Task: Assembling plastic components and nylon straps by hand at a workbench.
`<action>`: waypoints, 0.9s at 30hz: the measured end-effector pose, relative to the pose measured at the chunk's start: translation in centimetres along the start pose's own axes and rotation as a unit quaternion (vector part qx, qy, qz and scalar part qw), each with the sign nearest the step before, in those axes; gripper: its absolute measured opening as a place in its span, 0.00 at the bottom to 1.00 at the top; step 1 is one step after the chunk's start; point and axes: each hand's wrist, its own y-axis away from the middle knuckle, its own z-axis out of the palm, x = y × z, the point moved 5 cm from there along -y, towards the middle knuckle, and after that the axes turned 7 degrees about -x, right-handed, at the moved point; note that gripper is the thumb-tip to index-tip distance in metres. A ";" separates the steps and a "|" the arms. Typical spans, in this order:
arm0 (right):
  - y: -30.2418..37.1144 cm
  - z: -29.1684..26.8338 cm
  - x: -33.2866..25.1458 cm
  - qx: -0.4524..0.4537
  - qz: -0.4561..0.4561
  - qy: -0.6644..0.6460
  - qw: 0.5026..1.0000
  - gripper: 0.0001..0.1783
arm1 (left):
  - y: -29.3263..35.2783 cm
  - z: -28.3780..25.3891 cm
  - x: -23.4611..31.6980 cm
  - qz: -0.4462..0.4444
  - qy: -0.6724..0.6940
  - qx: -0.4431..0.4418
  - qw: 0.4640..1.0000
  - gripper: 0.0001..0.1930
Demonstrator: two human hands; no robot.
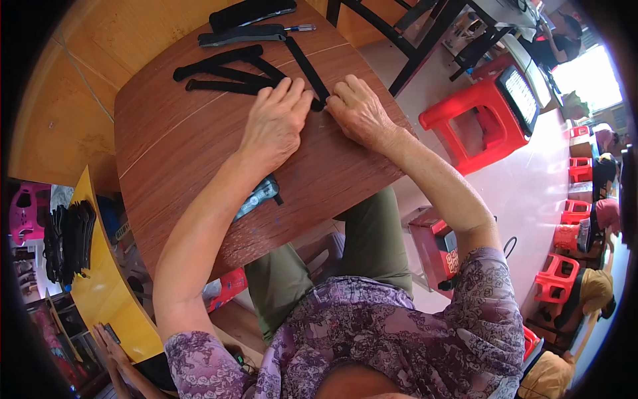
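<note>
A long black fabric strap (307,70) lies folded in zigzags on the brown wooden table (193,143). Its near bend sits between my two hands. My left hand (276,120) rests over the strap with curled fingers, pressing it to the tabletop; the fingertips partly cover it. From the other side, my right hand (362,113) pinches the strap's near end between thumb and forefinger. More strap lengths (222,73) spread out to the left of my left hand. Past them lie a dark grey folded piece (242,34), a black case-like piece (252,12) and a slim tool with a clear handle (302,28).
A teal packet (259,196) lies by my left forearm. Red plastic stool (478,120) stands right of the table. At left, a yellow table (100,299) carries a stack of black straps (70,239), with another person's hands (113,349) nearby. More people sit far right.
</note>
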 end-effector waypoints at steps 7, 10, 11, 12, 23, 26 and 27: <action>0.4 -0.3 1.5 0.030 0.025 -0.132 0.990 0.08 | -0.9 2.7 -1.4 -0.030 0.029 -0.036 0.998 0.17; 0.2 0.4 2.6 0.039 0.069 -0.189 0.979 0.10 | -1.8 3.0 -2.4 -0.034 0.056 -0.011 0.998 0.19; 0.3 0.5 2.8 0.036 0.071 -0.192 0.978 0.10 | -2.1 3.2 -2.5 -0.034 0.059 -0.015 0.998 0.19; 0.3 0.7 3.0 0.032 0.079 -0.212 0.974 0.10 | -2.5 3.2 -2.5 -0.023 0.079 -0.015 0.996 0.18; 0.1 0.9 2.3 0.006 0.067 -0.177 0.982 0.10 | -4.3 3.8 -3.3 -0.046 0.172 -0.151 0.972 0.13; 0.1 0.8 2.1 -0.002 0.065 -0.162 0.985 0.10 | -4.9 3.9 -3.3 -0.036 0.168 -0.185 0.968 0.13; 0.0 0.9 2.1 -0.002 0.066 -0.163 0.984 0.09 | -4.9 4.0 -3.2 -0.039 0.183 -0.204 0.961 0.13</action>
